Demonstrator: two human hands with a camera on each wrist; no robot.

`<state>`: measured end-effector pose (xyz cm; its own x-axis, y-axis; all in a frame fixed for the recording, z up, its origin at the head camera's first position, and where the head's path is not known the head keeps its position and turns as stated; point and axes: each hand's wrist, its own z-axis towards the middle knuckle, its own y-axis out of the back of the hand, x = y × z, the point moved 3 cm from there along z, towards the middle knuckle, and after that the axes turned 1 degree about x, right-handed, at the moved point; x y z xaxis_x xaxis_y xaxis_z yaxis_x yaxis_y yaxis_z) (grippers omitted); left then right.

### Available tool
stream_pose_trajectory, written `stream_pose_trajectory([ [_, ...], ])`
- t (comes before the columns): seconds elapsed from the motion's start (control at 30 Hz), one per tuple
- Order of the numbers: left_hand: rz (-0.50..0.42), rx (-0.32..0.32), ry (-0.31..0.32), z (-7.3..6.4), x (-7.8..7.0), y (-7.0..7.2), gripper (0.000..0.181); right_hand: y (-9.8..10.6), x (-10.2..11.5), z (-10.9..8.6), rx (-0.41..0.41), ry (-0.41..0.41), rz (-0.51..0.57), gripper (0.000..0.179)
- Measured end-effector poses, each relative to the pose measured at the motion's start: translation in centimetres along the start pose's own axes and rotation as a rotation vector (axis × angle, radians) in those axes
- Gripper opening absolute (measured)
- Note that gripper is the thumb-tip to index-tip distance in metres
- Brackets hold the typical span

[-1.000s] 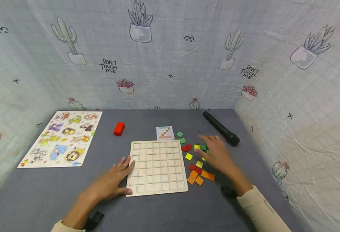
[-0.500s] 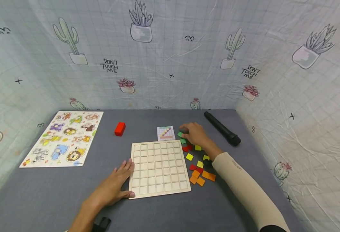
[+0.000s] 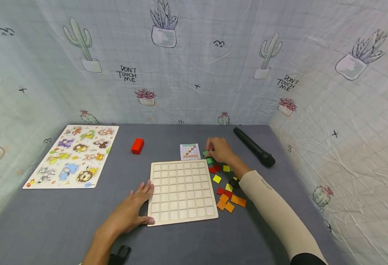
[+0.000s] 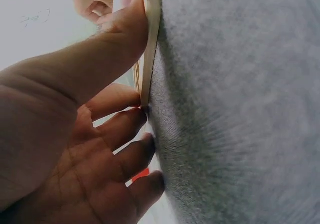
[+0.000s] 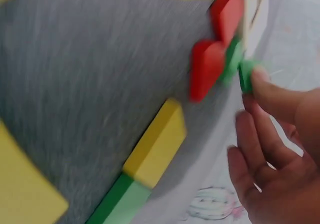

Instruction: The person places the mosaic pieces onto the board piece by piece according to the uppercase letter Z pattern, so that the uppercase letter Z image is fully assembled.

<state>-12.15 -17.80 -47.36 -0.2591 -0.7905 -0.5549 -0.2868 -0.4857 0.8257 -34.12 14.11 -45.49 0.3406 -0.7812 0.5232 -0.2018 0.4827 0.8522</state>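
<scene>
My left hand [image 3: 132, 209] rests on the left edge of a pale wooden grid board [image 3: 183, 192], fingers spread and thumb at the near left corner. In the left wrist view the thumb [image 4: 122, 29] lies over the board's edge. My right hand [image 3: 221, 151] is beyond the board's far right corner, pinching a small green tile [image 5: 246, 76] between thumb and fingertips. A second green tile [image 3: 209, 161] lies close by. Red pieces [image 3: 212, 170], yellow tiles [image 3: 217, 179] and orange tiles [image 3: 229, 207] are scattered along the board's right side.
A small printed pattern card [image 3: 189, 151] lies behind the board. A red block [image 3: 137, 146] and an animal picture board [image 3: 73, 156] are to the left. The black microphone [image 3: 254, 147] lies at the back right. A patterned cloth [image 3: 194, 73] hangs behind the table.
My right hand has moved left and away from me, from the yellow and green tiles to the far green tile, which it now pinches. The left hand stays at the board, which has shifted slightly.
</scene>
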Motion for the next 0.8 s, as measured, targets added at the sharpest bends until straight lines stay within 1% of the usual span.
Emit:
stream_pose_trajectory([
  [0.1,0.000,0.001,-0.004,0.0,-0.1,0.1,0.107,0.0,1.2,-0.5,-0.044,0.026,0.042,0.012],
  [0.17,-0.004,-0.004,-0.007,0.0,-0.1,0.2,0.107,-0.2,2.5,-0.8,-0.053,0.036,0.085,0.012],
  [0.27,0.001,-0.009,-0.010,0.1,0.0,0.3,0.107,-1.0,4.7,-0.9,-0.023,0.061,0.169,0.012],
  [0.37,0.002,-0.002,-0.008,0.2,0.1,0.2,0.107,-2.4,6.6,-1.0,0.024,0.072,0.211,0.012],
  [0.43,0.001,0.003,-0.006,0.2,0.1,0.1,0.107,-3.4,7.6,-0.9,0.052,0.088,0.220,0.013],
  [0.57,-0.003,0.001,-0.004,0.2,0.1,0.0,0.107,-5.3,9.6,-0.4,0.087,0.082,0.210,0.014],
  [0.63,-0.002,-0.002,-0.003,0.1,0.1,-0.1,0.107,-6.1,10.3,0.0,0.090,0.072,0.200,0.015],
  [0.8,0.005,-0.008,-0.005,0.0,0.2,-0.2,0.106,-7.6,11.7,0.9,0.078,0.035,0.126,0.016],
])
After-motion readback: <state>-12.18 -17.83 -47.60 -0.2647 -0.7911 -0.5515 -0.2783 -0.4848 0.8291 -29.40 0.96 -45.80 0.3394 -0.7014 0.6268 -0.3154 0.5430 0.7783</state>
